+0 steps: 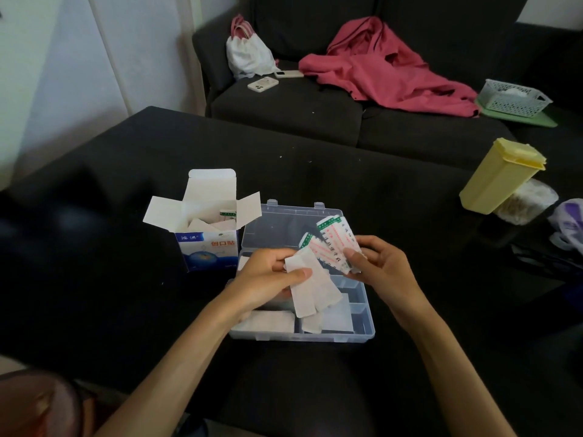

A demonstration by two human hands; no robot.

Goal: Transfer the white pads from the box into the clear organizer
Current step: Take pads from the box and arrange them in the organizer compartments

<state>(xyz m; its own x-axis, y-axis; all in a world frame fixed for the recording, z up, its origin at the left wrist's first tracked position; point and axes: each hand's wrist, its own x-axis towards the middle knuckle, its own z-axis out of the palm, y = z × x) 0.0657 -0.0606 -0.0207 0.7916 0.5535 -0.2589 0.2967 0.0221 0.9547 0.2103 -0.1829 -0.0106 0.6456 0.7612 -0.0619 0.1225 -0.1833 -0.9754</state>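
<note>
The clear organizer point(367, 334) lies open on the black table, its lid point(277, 225) tipped back. Several white pads point(268, 321) rest in its near compartments. To its left stands the white-and-blue box point(206, 247), flaps open, with more pads inside. Over the organizer my left hand point(268, 275) pinches a few plain white pads point(315, 294) that hang down. My right hand point(378, 263) holds a fan of printed pad strips point(331, 244) with green ends and red text.
A yellow lidded container point(501, 175) and a clear tub point(527, 201) stand at the table's right, beside plastic bags point(568, 225). Behind is a dark sofa with a pink jacket point(385, 70), white bag point(249, 55), two phones point(263, 84) and a white basket point(514, 97).
</note>
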